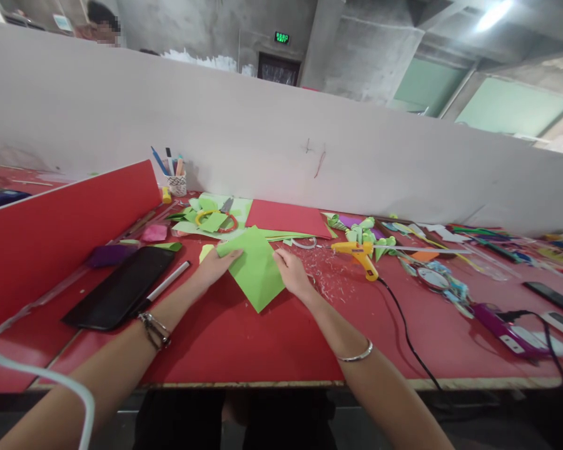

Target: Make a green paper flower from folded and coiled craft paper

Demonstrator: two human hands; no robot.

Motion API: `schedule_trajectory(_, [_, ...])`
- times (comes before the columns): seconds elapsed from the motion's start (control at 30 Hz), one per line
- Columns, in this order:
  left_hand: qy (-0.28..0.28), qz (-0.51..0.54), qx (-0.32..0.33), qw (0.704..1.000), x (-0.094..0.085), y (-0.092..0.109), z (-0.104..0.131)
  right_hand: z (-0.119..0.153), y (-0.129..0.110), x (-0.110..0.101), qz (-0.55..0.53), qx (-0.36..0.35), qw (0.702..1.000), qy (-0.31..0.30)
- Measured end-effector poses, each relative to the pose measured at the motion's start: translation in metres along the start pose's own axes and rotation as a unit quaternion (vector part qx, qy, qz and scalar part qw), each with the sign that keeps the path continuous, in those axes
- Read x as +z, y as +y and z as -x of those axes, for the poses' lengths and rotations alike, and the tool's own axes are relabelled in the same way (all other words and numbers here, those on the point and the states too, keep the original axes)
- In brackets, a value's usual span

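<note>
A square of green paper is held up off the red table, turned so that one corner points toward me. My left hand grips its left side, fingers behind and thumb on top. On the right side of the sheet, my right hand pinches the edge. Just beyond the paper lie a red sheet and scissors with yellow and orange handles among green paper pieces. A white marker rests left of my left forearm, beside a black case.
A yellow glue gun with a black cord lies to the right, near rolled green paper pieces. Farther right is a purple power strip. A red upright board stands left; a pen cup stands by the white partition.
</note>
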State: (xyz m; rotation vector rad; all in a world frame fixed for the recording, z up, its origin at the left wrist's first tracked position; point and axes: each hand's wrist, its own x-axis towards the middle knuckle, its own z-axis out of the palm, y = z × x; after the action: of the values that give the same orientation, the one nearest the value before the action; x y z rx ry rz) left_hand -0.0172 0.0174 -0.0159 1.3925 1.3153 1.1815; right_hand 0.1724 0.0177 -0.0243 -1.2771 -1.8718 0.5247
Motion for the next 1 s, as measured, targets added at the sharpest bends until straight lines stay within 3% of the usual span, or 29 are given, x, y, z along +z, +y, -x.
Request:
schedule_trajectory(0.1, [-0.001, -0.035, 0.018, 0.999, -0.012, 0.003, -0.006, -0.002, 0.004, -0.003, -0.008, -0.004, 1.0, -0.027])
schedule_trajectory(0.2, [0.023, -0.188, 0.148, 0.971, -0.019, 0.007, -0.005, -0.002, 0.003, -0.006, -0.017, -0.014, 0.998, -0.061])
schedule_trajectory(0.27, [0.019, -0.332, 0.277, 0.901, -0.017, 0.012, 0.0, -0.001, -0.001, -0.006, -0.024, -0.029, 0.995, -0.093])
schedule_trajectory(0.33, [-0.022, -0.427, 0.369, 0.825, -0.01, 0.017, 0.007, 0.001, -0.005, -0.006, -0.029, -0.048, 0.991, -0.125])
schedule_trajectory(0.4, [-0.067, -0.478, 0.408, 0.775, -0.001, 0.02, 0.014, 0.003, -0.009, -0.005, -0.032, -0.065, 0.986, -0.15])
schedule_trajectory(0.5, [-0.105, -0.53, 0.41, 0.734, 0.01, 0.019, 0.019, 0.005, -0.012, -0.003, -0.036, -0.083, 0.982, -0.167])
schedule_trajectory(0.6, [-0.092, -0.56, 0.385, 0.728, 0.013, 0.016, 0.019, 0.005, -0.013, -0.003, -0.042, -0.091, 0.979, -0.176])
schedule_trajectory(0.8, [-0.093, -0.557, 0.336, 0.753, 0.01, 0.017, 0.016, 0.002, -0.011, -0.006, -0.063, -0.086, 0.97, -0.217])
schedule_trajectory(1.0, [-0.082, -0.557, 0.299, 0.77, -0.016, 0.015, 0.001, 0.001, -0.004, -0.013, -0.101, -0.049, 0.967, -0.231])
